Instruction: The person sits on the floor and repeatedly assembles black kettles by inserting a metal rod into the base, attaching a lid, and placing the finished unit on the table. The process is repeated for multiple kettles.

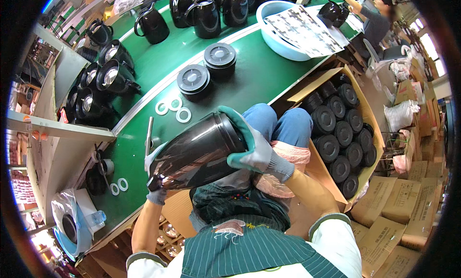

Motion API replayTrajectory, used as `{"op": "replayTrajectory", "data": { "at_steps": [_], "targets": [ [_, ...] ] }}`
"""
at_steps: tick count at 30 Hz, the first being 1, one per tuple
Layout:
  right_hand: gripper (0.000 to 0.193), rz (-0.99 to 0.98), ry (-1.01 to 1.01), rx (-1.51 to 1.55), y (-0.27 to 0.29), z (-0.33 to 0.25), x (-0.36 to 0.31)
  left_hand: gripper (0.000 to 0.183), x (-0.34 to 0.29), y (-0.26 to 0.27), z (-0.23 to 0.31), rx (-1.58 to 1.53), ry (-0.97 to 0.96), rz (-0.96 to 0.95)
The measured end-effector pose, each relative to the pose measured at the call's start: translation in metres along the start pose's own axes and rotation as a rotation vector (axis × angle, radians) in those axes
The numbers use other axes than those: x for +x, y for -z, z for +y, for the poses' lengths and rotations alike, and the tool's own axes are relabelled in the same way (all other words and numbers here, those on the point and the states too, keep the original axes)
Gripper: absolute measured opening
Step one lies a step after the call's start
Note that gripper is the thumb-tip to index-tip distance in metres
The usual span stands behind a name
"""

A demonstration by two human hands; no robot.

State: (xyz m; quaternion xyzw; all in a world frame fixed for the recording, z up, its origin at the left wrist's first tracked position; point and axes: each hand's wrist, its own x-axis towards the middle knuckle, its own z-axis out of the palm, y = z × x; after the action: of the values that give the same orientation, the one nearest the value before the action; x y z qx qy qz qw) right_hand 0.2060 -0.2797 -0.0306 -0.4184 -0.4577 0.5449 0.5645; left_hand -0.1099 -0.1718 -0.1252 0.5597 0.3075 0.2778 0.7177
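Observation:
Across my lap lies a glossy black jug body (194,150), tilted on its side, with a ridged collar at its right end. My right hand (254,146), in a grey and green glove, wraps round that collar end. My gloved left hand (157,171) holds the other end, its fingers mostly hidden behind the jug. A thin metal rod (149,134) sticks up beside the left hand; I cannot tell whether the hand grips it. Beyond the jug, several white rings (183,115) and two stacks of black round lids (193,80) rest on the green table (259,81).
Black jugs (206,18) stand along the far side, more (113,76) at the left. A blue basin (273,40) bears a patterned sheet (307,30). To my right is an open carton (345,201) of black lids; closed cartons (384,239) lie behind. A person (377,21) works far right.

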Motion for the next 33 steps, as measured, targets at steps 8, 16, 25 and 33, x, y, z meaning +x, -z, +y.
{"op": "replayTrajectory", "data": {
  "at_steps": [8, 16, 25, 33],
  "targets": [
    [0.101, -0.058, -0.119, 0.281, 0.007, -0.012, -0.001, 0.060, 0.000, -0.036, 0.061, 0.470, -0.338, 0.264],
    [0.081, 0.011, -0.135, 0.719, 0.032, 0.032, -0.007, 0.053, 0.008, -0.049, 0.078, 0.613, -0.478, 0.296],
    [0.093, 0.141, 0.270, -0.099, -0.005, -0.018, -0.032, 0.045, 0.005, -0.065, 0.089, 0.656, -0.504, 0.283],
    [0.067, 0.010, -0.156, -0.054, 0.033, 0.001, -0.035, 0.037, 0.011, -0.082, 0.149, 1.451, -1.226, -0.084]
  ]
}}
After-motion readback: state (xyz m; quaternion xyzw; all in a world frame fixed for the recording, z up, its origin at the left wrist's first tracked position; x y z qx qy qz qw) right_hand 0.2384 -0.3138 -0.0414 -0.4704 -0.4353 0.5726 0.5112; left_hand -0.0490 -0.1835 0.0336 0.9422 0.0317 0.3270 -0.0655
